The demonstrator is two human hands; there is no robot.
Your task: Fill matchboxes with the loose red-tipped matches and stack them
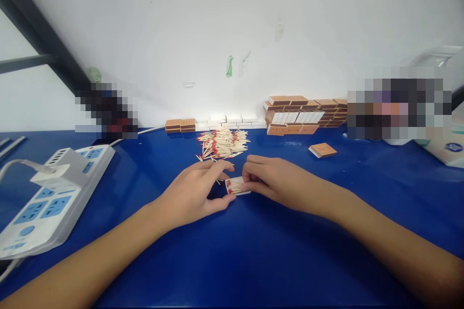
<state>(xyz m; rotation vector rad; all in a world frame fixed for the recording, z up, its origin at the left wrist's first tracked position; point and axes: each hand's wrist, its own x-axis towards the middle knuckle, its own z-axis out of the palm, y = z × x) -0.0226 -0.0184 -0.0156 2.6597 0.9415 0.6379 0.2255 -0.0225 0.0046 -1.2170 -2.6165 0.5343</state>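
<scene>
A small white matchbox tray [236, 186] holding red-tipped matches lies on the blue table [253, 251] between my hands. My left hand [197, 192] curls round its left end, thumb and fingers pinching at it. From the right, my right hand [266, 177] presses closed fingers onto the matches in the tray. Just behind the hands lies a loose pile of matches [223, 145].
Stacked orange matchboxes [308, 115] and white inner trays [232, 119] line the wall. A single orange matchbox [322, 149] lies right of the pile. A white and blue power strip [50, 193] with a plugged-in adapter sits at the left.
</scene>
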